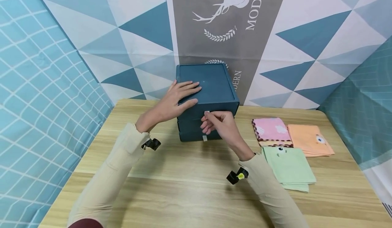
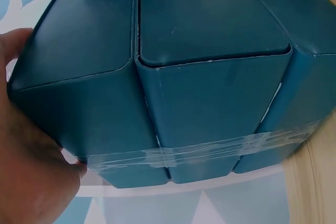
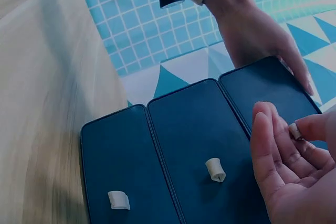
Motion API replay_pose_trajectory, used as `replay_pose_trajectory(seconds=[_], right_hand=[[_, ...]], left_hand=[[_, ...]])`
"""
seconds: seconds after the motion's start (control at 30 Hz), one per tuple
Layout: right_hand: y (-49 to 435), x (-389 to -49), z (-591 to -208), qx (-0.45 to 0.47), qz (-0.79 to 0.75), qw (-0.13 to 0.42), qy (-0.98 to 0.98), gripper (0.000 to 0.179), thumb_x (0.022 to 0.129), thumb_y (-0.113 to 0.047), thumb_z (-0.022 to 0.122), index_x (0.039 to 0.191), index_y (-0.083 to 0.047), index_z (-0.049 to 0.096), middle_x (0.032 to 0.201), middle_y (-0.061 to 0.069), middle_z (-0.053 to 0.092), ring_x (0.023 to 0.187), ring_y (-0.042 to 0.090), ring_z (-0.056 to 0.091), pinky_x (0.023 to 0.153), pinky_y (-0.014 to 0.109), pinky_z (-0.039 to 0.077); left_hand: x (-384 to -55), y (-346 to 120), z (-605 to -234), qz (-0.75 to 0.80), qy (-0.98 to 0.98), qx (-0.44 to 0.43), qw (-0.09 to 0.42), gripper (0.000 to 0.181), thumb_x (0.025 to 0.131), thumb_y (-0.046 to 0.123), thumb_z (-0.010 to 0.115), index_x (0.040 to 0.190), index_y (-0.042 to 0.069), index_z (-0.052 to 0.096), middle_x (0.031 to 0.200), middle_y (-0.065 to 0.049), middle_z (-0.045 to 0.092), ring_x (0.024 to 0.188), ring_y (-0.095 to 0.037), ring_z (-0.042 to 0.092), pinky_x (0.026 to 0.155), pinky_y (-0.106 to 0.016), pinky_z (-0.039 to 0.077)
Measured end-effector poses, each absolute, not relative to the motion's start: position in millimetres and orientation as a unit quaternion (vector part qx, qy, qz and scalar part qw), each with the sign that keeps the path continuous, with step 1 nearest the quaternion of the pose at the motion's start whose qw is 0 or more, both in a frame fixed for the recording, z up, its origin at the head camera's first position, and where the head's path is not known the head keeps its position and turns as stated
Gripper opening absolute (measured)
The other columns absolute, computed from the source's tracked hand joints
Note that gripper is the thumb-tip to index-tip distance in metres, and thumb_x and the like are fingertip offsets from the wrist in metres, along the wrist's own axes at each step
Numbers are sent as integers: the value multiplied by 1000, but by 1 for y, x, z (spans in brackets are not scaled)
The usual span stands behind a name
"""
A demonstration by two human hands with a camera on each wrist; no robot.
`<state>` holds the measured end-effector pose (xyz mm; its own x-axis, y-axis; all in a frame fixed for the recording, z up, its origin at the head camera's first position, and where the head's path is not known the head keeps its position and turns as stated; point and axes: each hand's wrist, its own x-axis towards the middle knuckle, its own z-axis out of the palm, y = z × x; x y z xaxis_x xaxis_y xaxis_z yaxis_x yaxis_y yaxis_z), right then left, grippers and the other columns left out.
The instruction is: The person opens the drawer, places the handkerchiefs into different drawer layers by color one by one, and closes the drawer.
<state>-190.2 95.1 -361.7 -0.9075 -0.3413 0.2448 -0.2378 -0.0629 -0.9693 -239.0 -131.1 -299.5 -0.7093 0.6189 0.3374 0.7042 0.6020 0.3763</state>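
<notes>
A dark blue box of three stacked drawers (image 1: 211, 81) stands at the back of the table, against the patterned backdrop. My left hand (image 1: 173, 102) lies over the top's left edge, fingers spread on the lid. Thumb and forefinger of my right hand (image 1: 225, 126) pinch the small white pull tab (image 3: 295, 131) on the top drawer's front. The middle drawer's tab (image 3: 215, 170) and the bottom drawer's tab (image 3: 118, 200) are free of the fingers. All three drawers look closed. Clear tape (image 2: 205, 150) runs across the side of the drawers in the left wrist view.
Right of the drawers lie folded cloths on the wooden table (image 1: 183, 194): a pink one (image 1: 271, 129), an orange one (image 1: 309, 139) and a green one (image 1: 289, 165). A blue checked curtain (image 1: 39, 95) hangs along the left side.
</notes>
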Motion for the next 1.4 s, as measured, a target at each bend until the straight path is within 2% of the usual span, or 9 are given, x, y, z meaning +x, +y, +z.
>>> replay_pose_trajectory(seconds=[0.23, 0.6, 0.8, 1.07, 1.4], right_hand=[[97, -192, -363, -229, -699, 41, 676, 41, 104, -21, 56, 94, 17, 66, 73, 16, 68, 58, 22, 66, 55, 32, 57], [101, -191, -364, -231, -684, 41, 691, 41, 104, -20, 56, 92, 19, 64, 69, 17, 66, 56, 23, 65, 53, 32, 57], [101, -189, -363, -236, -678, 38, 695, 40, 104, -20, 56, 91, 17, 65, 69, 17, 66, 56, 23, 65, 52, 32, 56], [102, -181, -363, -237, -674, 48, 698, 40, 104, -19, 56, 91, 18, 64, 69, 19, 65, 56, 23, 63, 52, 31, 56], [102, -173, -363, -232, -670, 49, 704, 40, 104, -20, 56, 93, 18, 64, 69, 19, 65, 56, 23, 63, 52, 32, 55]], left_hand=[[-240, -135, -298, -250, -888, -380, 75, 65, 100, 58, 48, 152, 19, 43, 160, 0, 33, 150, -21, 21, 119, -55, -5], [-242, -135, -299, -266, -884, -379, 63, 62, 100, 55, 50, 152, 22, 43, 161, 1, 32, 151, -20, 19, 120, -50, -7], [-244, -135, -298, -262, -885, -379, 63, 62, 100, 55, 50, 152, 21, 44, 161, 2, 32, 151, -20, 19, 120, -54, -5], [-242, -138, -296, -274, -883, -377, 55, 60, 100, 54, 50, 151, 21, 45, 160, 2, 34, 151, -20, 20, 120, -50, -8], [-242, -139, -297, -278, -882, -377, 54, 60, 100, 52, 52, 151, 20, 45, 160, 1, 33, 151, -20, 20, 119, -55, -5]])
